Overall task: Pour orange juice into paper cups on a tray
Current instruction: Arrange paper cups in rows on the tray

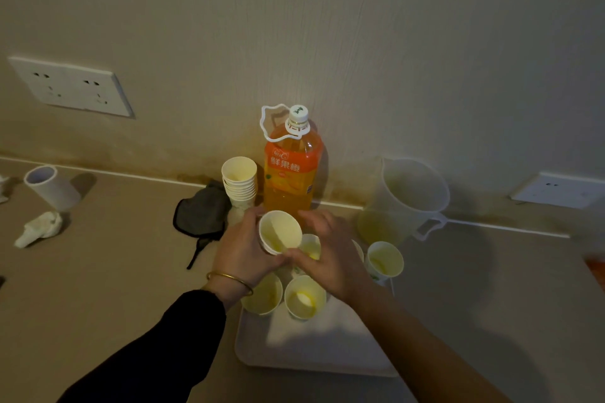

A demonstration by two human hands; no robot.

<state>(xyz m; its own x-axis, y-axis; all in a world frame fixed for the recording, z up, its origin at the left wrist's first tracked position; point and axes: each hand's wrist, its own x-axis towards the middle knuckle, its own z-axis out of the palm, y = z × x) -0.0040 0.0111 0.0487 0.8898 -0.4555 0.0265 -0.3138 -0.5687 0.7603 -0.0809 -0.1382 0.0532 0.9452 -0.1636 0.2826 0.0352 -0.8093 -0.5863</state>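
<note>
Dim beige wall and a pale tabletop make up this corner. At the tabletop's middle lies a white rectangular plastic tray, and the white paper cups crowd its twelve o'clock end. One upright cup and its neighbour at nine o'clock show only a thin yellow film at the bottom. A third cup stands at the tray's two o'clock corner, equally shallow. A fourth peeks out between the hands.

By my reckoning the pouring proper is still ahead. The tall clear plastic bottle of orange juice stands against the wall at twelve o'clock from the tray. It looks nearly full and its white cap is on. It must be opened and every cup filled.

The left hand is curled round a tilted paper cup, held above the tray with its mouth turned towards the person. The right hand lies loosely open beside it, fingers fairly straight, thumb tip at the cup's lower rim. I cannot tell if it pinches.

Farther out, a stack of spare paper cups sits at nine o'clock from the bottle, touching or nearly so. A translucent plastic jug stands at three o'clock. A dark crumpled cloth and a wad of white tissue lie out towards nine o'clock.
</note>
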